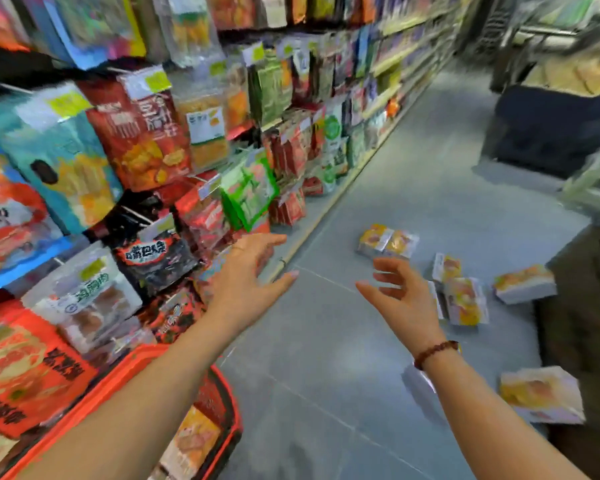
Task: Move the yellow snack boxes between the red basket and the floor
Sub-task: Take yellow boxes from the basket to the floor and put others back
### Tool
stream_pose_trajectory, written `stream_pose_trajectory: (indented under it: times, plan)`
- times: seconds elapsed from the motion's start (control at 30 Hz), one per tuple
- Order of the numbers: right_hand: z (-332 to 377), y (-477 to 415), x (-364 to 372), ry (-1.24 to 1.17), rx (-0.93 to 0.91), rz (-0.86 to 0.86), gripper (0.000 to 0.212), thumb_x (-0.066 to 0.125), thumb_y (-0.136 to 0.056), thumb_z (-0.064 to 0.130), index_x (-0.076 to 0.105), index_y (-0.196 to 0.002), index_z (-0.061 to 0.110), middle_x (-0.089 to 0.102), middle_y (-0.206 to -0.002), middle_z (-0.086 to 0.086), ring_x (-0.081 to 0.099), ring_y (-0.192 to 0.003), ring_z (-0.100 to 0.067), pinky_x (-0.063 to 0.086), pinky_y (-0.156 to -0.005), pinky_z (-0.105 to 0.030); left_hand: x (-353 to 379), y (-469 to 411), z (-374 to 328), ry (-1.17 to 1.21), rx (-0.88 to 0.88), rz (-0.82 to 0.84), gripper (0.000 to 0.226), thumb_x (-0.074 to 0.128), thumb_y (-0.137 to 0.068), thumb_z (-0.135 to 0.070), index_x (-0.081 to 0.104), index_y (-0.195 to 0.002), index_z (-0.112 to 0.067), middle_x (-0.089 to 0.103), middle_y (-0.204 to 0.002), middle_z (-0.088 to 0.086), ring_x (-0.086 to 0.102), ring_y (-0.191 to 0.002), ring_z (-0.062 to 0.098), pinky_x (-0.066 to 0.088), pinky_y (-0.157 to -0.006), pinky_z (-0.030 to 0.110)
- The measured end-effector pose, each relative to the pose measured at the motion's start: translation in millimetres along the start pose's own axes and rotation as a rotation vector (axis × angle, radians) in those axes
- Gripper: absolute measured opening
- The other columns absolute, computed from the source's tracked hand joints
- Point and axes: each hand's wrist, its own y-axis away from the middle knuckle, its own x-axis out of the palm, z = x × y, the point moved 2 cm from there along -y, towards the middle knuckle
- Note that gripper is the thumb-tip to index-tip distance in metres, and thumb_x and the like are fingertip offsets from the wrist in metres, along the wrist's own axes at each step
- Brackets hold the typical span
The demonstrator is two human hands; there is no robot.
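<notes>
Fingers of the left hand (pixel 246 271) stretch forward, nearly straight and close together, with the thumb held apart toward the right; they hold nothing. A thin ring (pixel 238 248) shows on one of them. The right hand (pixel 404 299) hovers with its fingers spread and lightly curled, thumb pointing toward the left hand, and it too is empty. A beaded bracelet (pixel 435 353) circles its wrist.

Across the grey floor (pixel 378 174) lie yellow snack boxes (pixel 466 303), none touched by either hand. Just beyond the right fingertips sits a pair of boxes (pixel 387 241), side by side and touching. To the right of the right fingers, partly hidden behind the hand, is a cluster of boxes (pixel 447 267), some tipped on edge. Further right of that lies a single box (pixel 523 284). Well back from the fingers, right of the right forearm, rests a nearer box (pixel 541 393).

One more yellow box (pixel 191 441) lies inside the red basket (pixel 222 389), which stands under the left forearm, well behind the left fingers.

Left of the left fingers rise shelves of snack bags (pixel 146 133); the fingertips are in front of the lowest bags, and the blur hides whether they touch.
</notes>
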Motion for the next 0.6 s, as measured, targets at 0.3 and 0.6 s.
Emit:
stream_pose_trajectory:
  times: [0.3, 0.6]
  plan:
    - [-43, -48, -92, 0.009, 0.067, -0.200, 0.036, 0.078, -0.073, 0.020, 0.056, -0.096, 0.038, 0.061, -0.105, 0.011, 0.060, -0.094, -0.009, 0.055, -0.081, -0.040, 103, -86, -40, 0.082, 0.078, 0.150, 0.049, 0.075, -0.071, -0.033, 0.059, -0.116, -0.022, 0.053, -0.117, -0.005, 0.045, -0.105, 0.006, 0.035, -0.087, 0.016]
    - [-103, -160, -119, 0.027, 0.123, -0.308, 0.035, 0.077, -0.074, 0.016, 0.057, -0.094, 0.036, 0.062, -0.101, 0.009, 0.061, -0.093, -0.014, 0.055, -0.082, -0.039, 191, -215, -15, 0.145, 0.176, 0.231, 0.050, 0.068, -0.072, -0.038, 0.058, -0.117, -0.020, 0.052, -0.120, -0.007, 0.044, -0.115, 0.004, 0.035, -0.098, 0.018]
